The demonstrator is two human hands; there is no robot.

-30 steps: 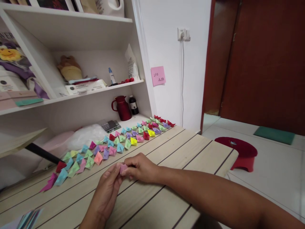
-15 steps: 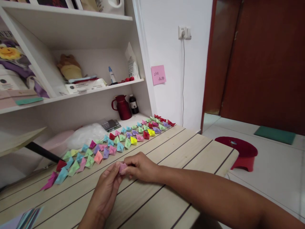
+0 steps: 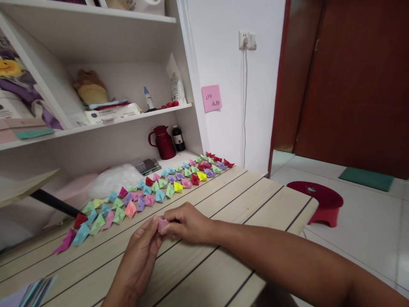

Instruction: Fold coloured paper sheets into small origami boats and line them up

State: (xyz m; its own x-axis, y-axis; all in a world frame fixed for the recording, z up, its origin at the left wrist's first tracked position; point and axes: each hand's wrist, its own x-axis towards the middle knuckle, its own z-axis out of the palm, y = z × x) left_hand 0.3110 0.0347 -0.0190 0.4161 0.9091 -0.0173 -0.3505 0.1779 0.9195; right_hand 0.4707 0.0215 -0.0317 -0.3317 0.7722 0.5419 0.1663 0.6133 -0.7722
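Both my hands meet over the middle of a pale wooden table (image 3: 255,200). My left hand (image 3: 140,256) and my right hand (image 3: 188,222) pinch the same small pink folded paper piece (image 3: 162,223) between their fingertips, just above the tabletop. Beyond them, rows of several small folded paper shapes (image 3: 153,194) in pink, green, blue, yellow, red and purple run along the table's far edge from left to right.
A stack of coloured paper sheets (image 3: 28,292) lies at the near left corner. White shelves behind hold a red jug (image 3: 163,143), a dark bottle (image 3: 178,138), a clear plastic bag (image 3: 115,179) and boxes. A red stool (image 3: 318,202) stands on the floor to the right.
My hands keep pinching the pink piece in nearly the same spot. The view has shifted slightly, nothing else has moved.
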